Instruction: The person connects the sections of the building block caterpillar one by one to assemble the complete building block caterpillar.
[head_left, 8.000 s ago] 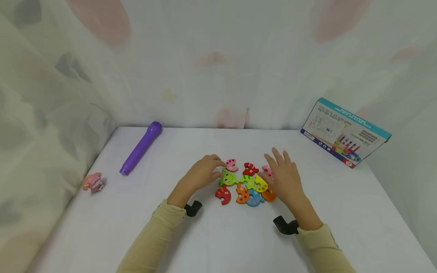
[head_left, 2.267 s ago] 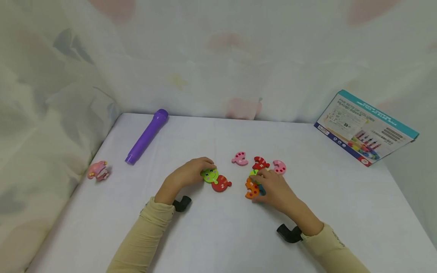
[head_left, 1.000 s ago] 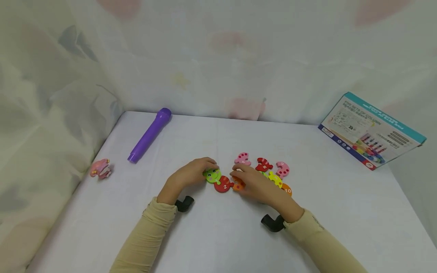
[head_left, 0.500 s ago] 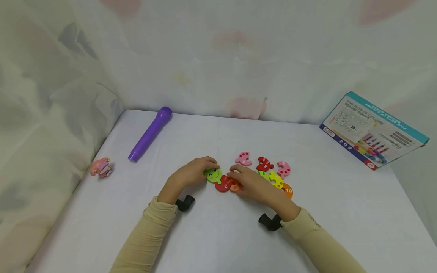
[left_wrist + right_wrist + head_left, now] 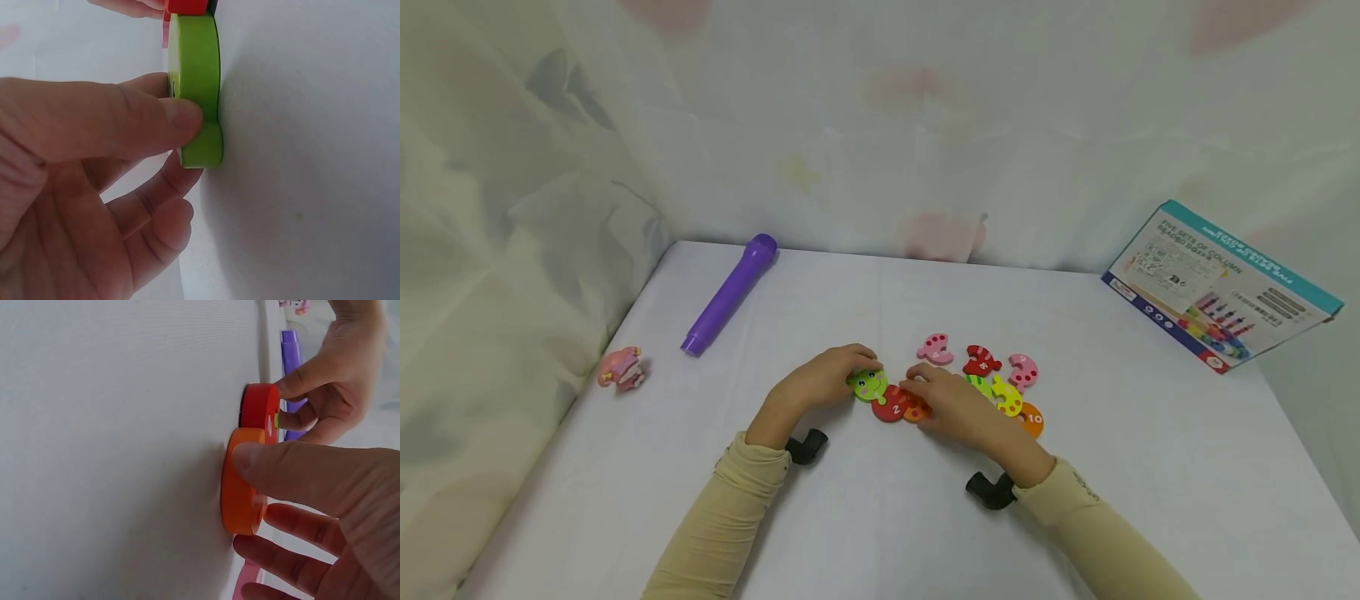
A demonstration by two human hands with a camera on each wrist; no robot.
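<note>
My left hand pinches the green smiling caterpillar-head puzzle piece between thumb and fingers; its green edge fills the middle of the left wrist view. Joined to the head's right side is a red puzzle piece marked 2. My right hand grips an orange dotted puzzle piece, partly covered by the fingers. In the right wrist view my thumb presses the side of this orange piece, which lies against the red one. All three lie flat on the white table.
Right of my right hand lie loose puzzle pieces: pink, red, another pink, green, yellow and orange. A purple microphone-shaped stick and pink figurine are at left. A printed box stands back right.
The green head and red piece came out of the cluster and were joined. My right hand brought the orange piece leftward; the small gap to the red piece has closed.
</note>
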